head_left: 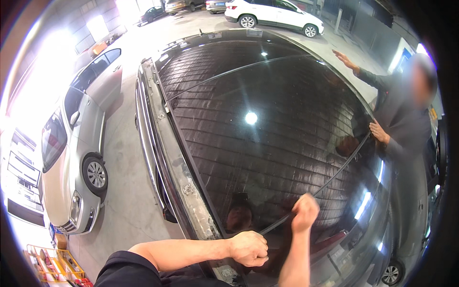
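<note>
A car's dark glass roof panel (258,167) spreads out below me, shiny and reflecting the ceiling. My left hand (249,248) is closed in a fist at the panel's near edge, beside the left roof rail channel (191,191). Higher up and to the right, my right hand (306,210) is also a fist, slightly blurred, over the dark strip (334,177) that runs along the near glass edge. Nothing shows in either fist. Whether the right fist touches the glass I cannot tell.
Across the roof on the right stands a co-worker (406,115), one hand (379,132) on the roof edge, the other (345,62) raised. A silver car (81,124) with an open door is at left, a white car (275,16) at the back. A yellow cart (57,260) stands lower left.
</note>
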`<state>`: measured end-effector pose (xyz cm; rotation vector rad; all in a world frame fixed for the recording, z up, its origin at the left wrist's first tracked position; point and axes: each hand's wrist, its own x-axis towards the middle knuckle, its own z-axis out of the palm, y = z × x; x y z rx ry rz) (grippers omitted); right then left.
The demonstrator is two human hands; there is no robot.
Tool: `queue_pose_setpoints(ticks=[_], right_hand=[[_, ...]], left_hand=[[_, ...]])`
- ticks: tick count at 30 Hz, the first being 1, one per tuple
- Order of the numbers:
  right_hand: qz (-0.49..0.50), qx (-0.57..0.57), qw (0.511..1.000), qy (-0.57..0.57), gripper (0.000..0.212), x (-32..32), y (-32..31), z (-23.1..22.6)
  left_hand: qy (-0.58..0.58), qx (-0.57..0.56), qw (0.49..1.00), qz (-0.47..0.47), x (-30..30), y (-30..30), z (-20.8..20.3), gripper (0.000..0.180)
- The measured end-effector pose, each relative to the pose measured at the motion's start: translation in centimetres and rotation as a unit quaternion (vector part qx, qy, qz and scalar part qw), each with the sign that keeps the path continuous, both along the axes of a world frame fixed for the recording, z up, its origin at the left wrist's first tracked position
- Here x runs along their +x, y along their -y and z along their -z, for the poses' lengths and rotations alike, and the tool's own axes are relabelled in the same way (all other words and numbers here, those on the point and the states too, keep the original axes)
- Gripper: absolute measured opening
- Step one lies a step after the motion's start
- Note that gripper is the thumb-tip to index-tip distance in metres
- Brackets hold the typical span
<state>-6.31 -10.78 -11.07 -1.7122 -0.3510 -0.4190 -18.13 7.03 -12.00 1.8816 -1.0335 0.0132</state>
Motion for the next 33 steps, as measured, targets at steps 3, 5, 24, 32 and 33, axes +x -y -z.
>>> queue_pose_setpoints(ticks=[3, 5, 24, 32, 33], right_hand=[[-0.108, 0.069, 0.991, 0.025, 0.031, -6.5, -3.5, 0.6], [-0.144, 0.073, 0.985, -0.057, 0.033, -9.6, -4.0, -0.3], [-0.151, -0.104, 0.982, 0.036, 0.016, -18.3, -9.7, -2.6], [-0.216, -0.036, 0.974, -0.063, 0.020, -23.0, -8.7, -3.3], [-0.186, 0.012, 0.969, -0.164, 0.019, -21.4, -9.3, -3.4]], left_hand=[[-0.017, 0.001, 1.000, -0.002, -0.3, -0.2, -0.5, 0.037], [-0.061, 0.067, 0.996, 0.013, -0.8, -1.2, -1.6, 0.034], [0.070, 0.113, 0.970, -0.206, -6.0, -12.6, -5.5, 0.033], [0.077, 0.179, 0.951, -0.240, -13.1, -12.5, -8.2, 0.035], [0.081, 0.174, 0.956, -0.222, -10.8, -13.4, -7.5, 0.036]])
